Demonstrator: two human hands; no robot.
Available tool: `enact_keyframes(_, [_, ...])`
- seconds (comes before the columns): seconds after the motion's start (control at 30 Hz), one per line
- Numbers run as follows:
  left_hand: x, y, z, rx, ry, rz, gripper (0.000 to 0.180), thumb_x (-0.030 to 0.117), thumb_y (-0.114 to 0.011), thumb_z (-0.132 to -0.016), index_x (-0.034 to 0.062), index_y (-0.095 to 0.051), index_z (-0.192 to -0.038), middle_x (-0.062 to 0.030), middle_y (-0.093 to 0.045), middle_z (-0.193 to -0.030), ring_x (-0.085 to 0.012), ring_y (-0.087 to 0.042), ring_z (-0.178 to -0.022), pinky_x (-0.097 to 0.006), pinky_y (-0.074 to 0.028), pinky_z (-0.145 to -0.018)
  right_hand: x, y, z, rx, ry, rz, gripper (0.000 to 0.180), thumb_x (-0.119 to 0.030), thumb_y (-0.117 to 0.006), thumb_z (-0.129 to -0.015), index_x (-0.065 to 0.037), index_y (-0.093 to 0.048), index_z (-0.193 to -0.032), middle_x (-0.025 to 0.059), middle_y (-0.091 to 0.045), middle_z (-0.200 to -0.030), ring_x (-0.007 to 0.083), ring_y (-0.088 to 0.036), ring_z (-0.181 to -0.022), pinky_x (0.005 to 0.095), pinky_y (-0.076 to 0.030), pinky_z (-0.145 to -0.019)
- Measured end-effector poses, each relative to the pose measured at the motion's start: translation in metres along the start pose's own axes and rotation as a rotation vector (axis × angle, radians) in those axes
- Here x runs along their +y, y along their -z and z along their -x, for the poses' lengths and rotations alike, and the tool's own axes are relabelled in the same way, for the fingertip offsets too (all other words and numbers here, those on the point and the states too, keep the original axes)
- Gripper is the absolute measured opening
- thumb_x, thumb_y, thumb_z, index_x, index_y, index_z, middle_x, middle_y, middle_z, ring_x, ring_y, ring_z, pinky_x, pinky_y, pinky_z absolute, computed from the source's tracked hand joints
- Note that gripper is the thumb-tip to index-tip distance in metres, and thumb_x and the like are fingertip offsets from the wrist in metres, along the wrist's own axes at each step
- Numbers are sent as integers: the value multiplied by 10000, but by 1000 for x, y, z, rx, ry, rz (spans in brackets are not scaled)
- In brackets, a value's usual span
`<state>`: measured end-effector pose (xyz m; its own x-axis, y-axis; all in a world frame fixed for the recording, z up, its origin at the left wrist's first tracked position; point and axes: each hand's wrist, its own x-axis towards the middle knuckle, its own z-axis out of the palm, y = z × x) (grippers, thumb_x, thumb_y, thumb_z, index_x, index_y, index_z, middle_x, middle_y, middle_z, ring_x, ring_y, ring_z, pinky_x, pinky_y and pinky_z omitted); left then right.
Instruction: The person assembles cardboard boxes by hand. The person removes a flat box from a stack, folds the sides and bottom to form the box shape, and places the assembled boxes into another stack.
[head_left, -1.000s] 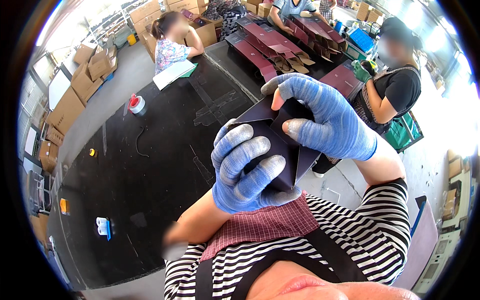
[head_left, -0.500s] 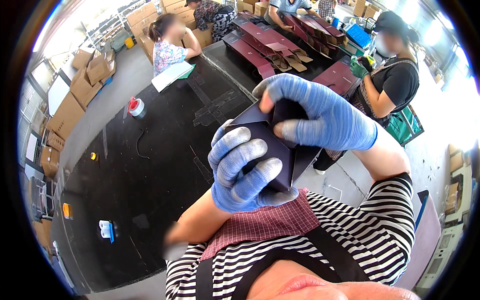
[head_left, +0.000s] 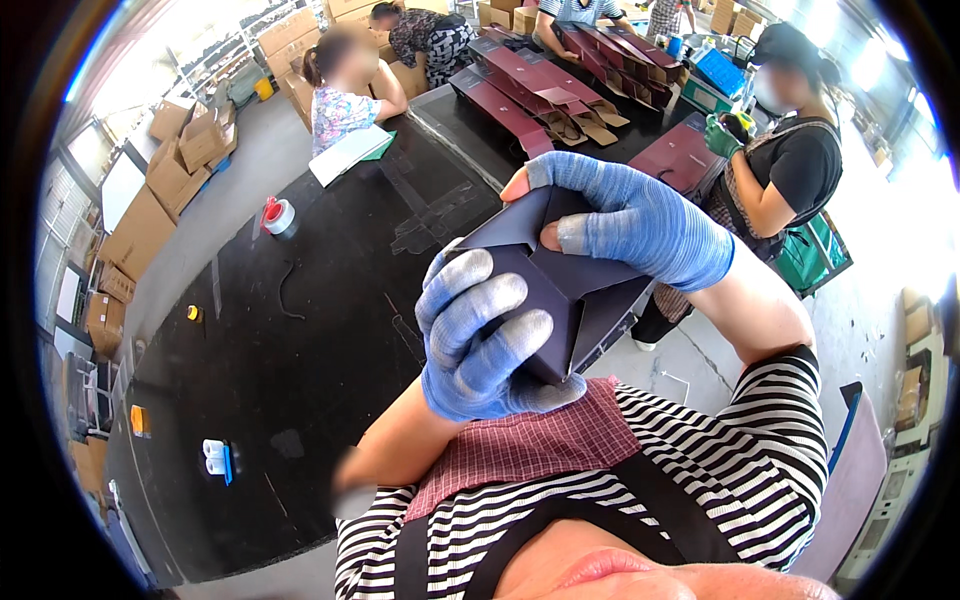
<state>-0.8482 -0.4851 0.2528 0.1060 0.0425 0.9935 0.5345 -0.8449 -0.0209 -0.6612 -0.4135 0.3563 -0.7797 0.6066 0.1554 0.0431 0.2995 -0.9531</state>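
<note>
Room: beyond the desk I see a gray floor (head_left: 238, 192), with brown cartons (head_left: 140, 233) piled at the left; there are too many to count.
Desk (head_left: 340, 350): one, black, crossed by dark tape strips.
People: I count five others. The bent one (head_left: 432, 38) at the back shows a head now, mostly out of my view a second ago.
Burgundy boxes (head_left: 500, 108): a heap on the far end, overlapping too much for me to count.
Dark box (head_left: 555, 300): one, held up in both hands before the chest. Its end gaped a second ago; now the flaps (head_left: 592, 272) lie flatter and overlap.
Right hand (head_left: 650, 225): gloved; the thumb presses the flaps, and the fingers now lie along the far edge instead of curling in at the opening.
Left hand (head_left: 465, 350): gloved, its fingers slightly spread and clasping the near left side, much as before.
Paper (head_left: 348, 157): one white stack at the desk's far left edge.
Cord (head_left: 284, 292): one, black, curved.
Rolls: one red-and-white tape roll (head_left: 279, 216), plus two small white rolls (head_left: 213, 457) beside a blue strip (head_left: 228, 465).
Small yellow thing (head_left: 195, 313): one; I cannot tell its kind.
</note>
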Motion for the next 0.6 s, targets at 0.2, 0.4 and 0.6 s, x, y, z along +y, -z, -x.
enact_keyframes(0.2, [-11,7,-3,-142,153,-6,1025,569,-754,-796,52,-264,-1533,-294,-269,-1542,-494,-308,-1417,-552,-298,-1150,26,-4,-5,-1,146,-477,965,-515,-711,-852,-25,-242,-1539,174,-393,-1480,248,-470,-1325,369,-391,-1100])
enact_keyframes(0.4, [-20,6,23,-199,501,433,1323,419,-863,-731,44,79,-1581,-282,-198,-1576,-378,-358,-1415,-457,-370,-1112,104,-22,4,48,565,-285,1387,-326,-945,-668,-78,55,-1597,136,-182,-1633,224,-224,-1475,408,-196,-1194])
enact_keyframes(0.6, [-42,6,123,-382,891,371,1404,386,-903,-672,-6,116,-1555,-242,-279,-1519,-353,-398,-1371,-459,-347,-1129,137,-31,1,181,231,-499,1061,-139,-845,-748,-112,-154,-1553,85,-456,-1383,169,-503,-1205,357,-417,-1034])
